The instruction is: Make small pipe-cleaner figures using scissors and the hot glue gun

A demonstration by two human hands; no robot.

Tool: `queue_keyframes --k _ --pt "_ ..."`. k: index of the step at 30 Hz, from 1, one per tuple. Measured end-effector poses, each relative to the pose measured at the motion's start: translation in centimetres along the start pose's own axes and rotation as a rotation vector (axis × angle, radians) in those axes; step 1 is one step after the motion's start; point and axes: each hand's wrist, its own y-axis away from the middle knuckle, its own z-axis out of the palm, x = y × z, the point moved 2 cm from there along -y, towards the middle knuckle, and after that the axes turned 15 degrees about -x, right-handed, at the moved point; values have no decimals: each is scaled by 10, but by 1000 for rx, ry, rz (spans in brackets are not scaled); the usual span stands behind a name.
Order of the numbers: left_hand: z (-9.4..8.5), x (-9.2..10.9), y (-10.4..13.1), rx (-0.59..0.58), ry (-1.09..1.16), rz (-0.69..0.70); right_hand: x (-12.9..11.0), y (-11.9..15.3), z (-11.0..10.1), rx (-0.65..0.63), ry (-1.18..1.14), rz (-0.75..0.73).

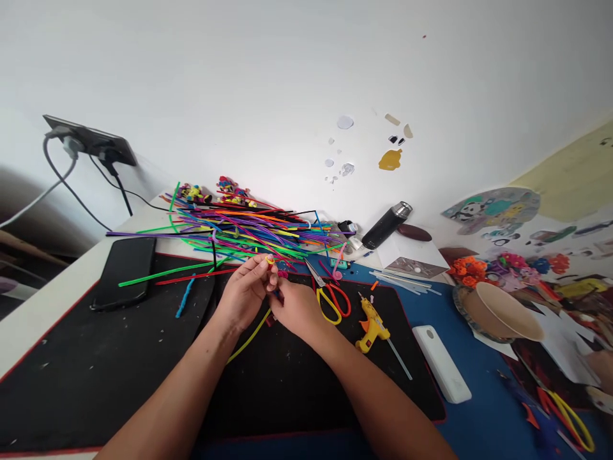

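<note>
Slippage is the likeliest trouble: the left hand [244, 287] pinches the curled top of a yellow stem [249, 338] between fingertips at the centre of the frame, and the right hand [297, 308] closes beside it on a small pink and dark bit that I cannot make out. The yellow stem trails down and left from the hands over the black mat [119, 370]. If the pinch loosens, the curl would probably spring open. The loose tail could also sweep across the mat and catch other things. The glue gun [371, 326] lies just right of the right hand with its nozzle toward the lower right; whether it is hot cannot be told, but a brush of the wrist there could burn. The scissors [330, 297] lie between the hand and the gun, blades pointing up the frame.

The mat covers a blue tabletop. Above the hands is a heap of coloured stems [239, 233], with small finished figures [215, 190] behind it. A phone [122, 271] lies at the mat's left, a dark flask [385, 225] above and to the right, a paper bowl [502, 312] at far right among craft scraps. A white wall fills the upper frame, with a socket [89, 144] at upper left.
</note>
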Motion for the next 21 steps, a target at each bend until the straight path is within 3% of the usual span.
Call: queue_keyframes --k 5,11,21 --pt "-3 -5 1 -20 -15 -32 21 28 3 182 -434 -35" --pt "-5 -14 2 -52 -73 -98 40 41 -8 169 -1078 -56" --pt "1 -26 7 -101 -141 -197 32 41 -4 169 -1251 -154"
